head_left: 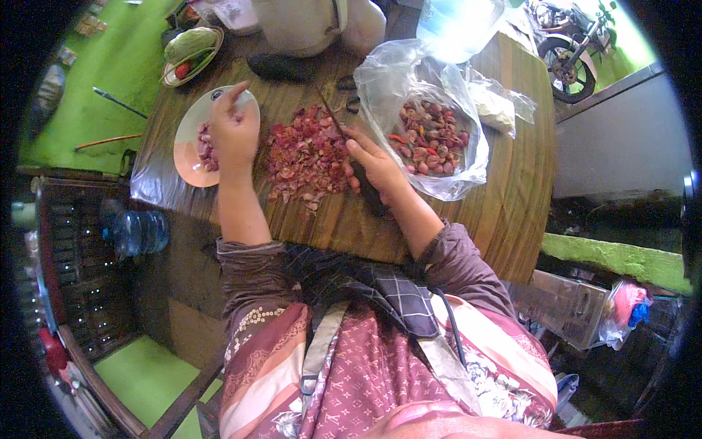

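Observation:
Over a pale oval plate [191,174] my left hand [235,139] is raised, one finger stretched out and the others partly hidden beneath it. Small peeled shallots [207,148] lie on the plate beside that hand. My right hand [376,167] grips a knife [330,111], its dark blade pointing up and away to the left. Just left of the knife spreads a heap of reddish shallot skins [303,157]. A few shallots sit against the fingers of my right hand. To its right, an open clear plastic bag [468,172] holds unpeeled shallots and red chilies [431,139].
A wooden-patterned table [504,212] carries everything. At its far side are a basket with green vegetables [191,55], a large pale container [292,25], and a small bag of white stuff [493,106]. A blue water bottle [142,233] lies left; a motorcycle [567,66] stands beyond.

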Tool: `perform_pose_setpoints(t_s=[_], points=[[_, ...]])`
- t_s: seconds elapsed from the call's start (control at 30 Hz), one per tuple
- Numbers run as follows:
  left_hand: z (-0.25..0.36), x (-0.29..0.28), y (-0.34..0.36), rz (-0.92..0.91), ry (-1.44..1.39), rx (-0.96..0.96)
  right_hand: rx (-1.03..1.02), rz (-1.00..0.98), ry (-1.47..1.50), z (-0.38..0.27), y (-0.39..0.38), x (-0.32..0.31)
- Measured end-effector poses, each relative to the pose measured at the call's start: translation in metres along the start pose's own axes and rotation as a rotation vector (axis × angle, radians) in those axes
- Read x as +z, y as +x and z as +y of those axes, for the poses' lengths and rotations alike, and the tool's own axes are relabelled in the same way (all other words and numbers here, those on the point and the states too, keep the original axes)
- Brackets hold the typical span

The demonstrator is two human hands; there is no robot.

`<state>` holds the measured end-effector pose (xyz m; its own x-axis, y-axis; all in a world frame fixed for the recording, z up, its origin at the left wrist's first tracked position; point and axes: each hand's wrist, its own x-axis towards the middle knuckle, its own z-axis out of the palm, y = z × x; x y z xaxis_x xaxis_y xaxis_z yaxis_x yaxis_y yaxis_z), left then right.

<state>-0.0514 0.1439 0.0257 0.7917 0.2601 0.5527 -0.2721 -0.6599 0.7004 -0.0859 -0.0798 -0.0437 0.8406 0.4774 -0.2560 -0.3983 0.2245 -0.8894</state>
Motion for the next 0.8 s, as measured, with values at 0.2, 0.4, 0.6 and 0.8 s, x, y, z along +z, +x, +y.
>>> perform_pose_setpoints(t_s=[0.2,0.4,0.6,0.8], points=[[0.08,0.087,-0.024,-0.595,-0.231,0.183,-0.287,0.059,-0.368,0.016,0.011,-0.002],[0.107,0.161,-0.051,-1.108,0.064,0.384,-0.457,-0.064,-0.773,0.03,0.027,-0.014],[0.104,0.182,-0.06,-1.016,0.209,0.452,-0.339,0.101,-0.757,0.045,0.039,-0.021],[0.108,0.179,-0.054,-0.995,0.274,0.451,-0.357,0.186,-0.725,0.057,0.046,-0.028]])
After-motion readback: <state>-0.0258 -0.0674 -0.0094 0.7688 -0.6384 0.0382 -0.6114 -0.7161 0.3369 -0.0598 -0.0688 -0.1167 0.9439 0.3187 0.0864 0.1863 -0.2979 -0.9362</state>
